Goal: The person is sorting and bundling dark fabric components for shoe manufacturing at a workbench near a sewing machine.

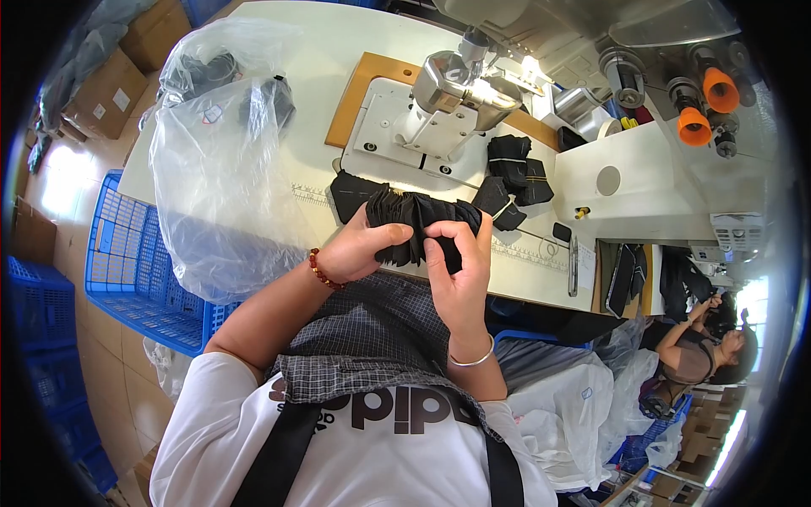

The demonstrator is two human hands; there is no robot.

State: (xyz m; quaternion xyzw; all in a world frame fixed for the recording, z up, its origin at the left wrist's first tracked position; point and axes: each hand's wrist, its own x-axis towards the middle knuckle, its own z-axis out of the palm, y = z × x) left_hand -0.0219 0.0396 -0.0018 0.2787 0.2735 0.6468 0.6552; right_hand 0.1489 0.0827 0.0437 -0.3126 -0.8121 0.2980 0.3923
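A thick stack of black fabric pieces (394, 209) is held between my two hands at the near edge of the sewing table, its layers fanned out. My left hand (358, 247) grips the left end, thumb lying across the edges of the layers. On the right part, my right hand (459, 269) closes with thumb and fingers around the pieces. Another black fabric piece (348, 193) lies on the table just beyond my left hand. To the right are tied bundles of black fabric pieces (509, 162). Beyond the stack stands a sewing machine (439, 101) with its lamp lit.
A clear plastic bag (228, 186) with dark items covers the table's left side. Below it stands a blue plastic crate (139, 262). Pens (574, 266) and paper lie at the right edge. Orange thread holders (693, 127) hang upper right. Another person (705, 351) works at far right.
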